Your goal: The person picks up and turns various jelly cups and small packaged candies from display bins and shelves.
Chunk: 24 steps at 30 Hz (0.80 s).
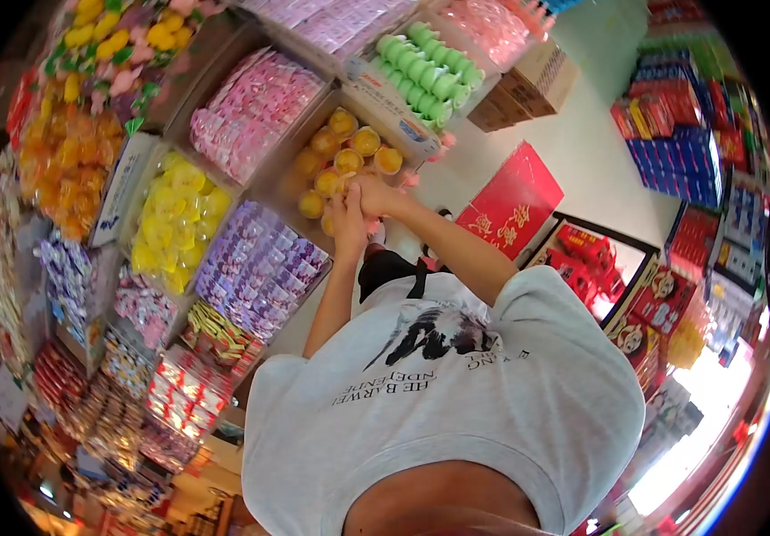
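Together, one left hand (346, 217) and one right hand (372, 194) are held over about nine orange cups (347, 162) in one box (276, 189), upper centre of the frame; any pinch cannot be told.

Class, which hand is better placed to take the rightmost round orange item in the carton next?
Probably the right hand: it lies nearer that orange item; the left hand sits farther off.
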Motion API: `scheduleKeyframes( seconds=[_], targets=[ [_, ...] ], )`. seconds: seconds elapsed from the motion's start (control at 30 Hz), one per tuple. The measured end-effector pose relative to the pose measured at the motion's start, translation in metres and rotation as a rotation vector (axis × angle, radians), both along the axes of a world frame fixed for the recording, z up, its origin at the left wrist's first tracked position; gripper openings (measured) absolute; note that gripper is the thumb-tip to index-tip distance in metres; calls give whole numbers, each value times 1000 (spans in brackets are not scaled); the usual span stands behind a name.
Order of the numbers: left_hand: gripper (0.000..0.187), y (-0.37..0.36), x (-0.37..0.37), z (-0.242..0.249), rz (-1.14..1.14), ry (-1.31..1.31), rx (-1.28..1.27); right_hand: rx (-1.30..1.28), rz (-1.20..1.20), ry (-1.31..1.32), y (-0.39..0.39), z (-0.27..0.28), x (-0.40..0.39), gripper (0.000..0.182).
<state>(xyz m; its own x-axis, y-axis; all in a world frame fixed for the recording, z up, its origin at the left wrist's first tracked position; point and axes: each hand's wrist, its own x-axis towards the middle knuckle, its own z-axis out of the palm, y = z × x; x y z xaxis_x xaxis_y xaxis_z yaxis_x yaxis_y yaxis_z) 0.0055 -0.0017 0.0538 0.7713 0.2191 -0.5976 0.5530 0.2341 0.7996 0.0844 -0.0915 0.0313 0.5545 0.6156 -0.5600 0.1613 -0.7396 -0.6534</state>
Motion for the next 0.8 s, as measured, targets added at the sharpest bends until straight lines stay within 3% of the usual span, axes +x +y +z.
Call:
scheduleKeyframes(
  seconds=[0.07,0.2,0.27,0.33,0.4,0.43,0.57,0.8],
  targets=[
    [44,-6,-2,-2,-124,-137,443,226,-136,-228,-14,7,-9,17],
    [38,-36,7,51,-171,-409,359,498,-532,-351,-48,83,-21,19],
    [30,-60,12,62,-112,-773,577,615,-571,-535,-72,102,-27,26],
    [26,-83,12,99,-166,-780,490,673,-696,-515,-91,131,-40,26],
    [26,-111,9,121,-185,-953,430,807,-834,-626,-116,146,-55,28],
    [28,-128,11,125,-198,-1064,387,712,-799,-891,-136,153,-58,29],
    [39,-189,-7,144,-385,-1251,359,769,-1004,-1038,-195,181,-101,31],
    [32,-309,-53,175,-633,-1580,159,721,-1288,-1547,-301,204,-181,35]
  ],
)
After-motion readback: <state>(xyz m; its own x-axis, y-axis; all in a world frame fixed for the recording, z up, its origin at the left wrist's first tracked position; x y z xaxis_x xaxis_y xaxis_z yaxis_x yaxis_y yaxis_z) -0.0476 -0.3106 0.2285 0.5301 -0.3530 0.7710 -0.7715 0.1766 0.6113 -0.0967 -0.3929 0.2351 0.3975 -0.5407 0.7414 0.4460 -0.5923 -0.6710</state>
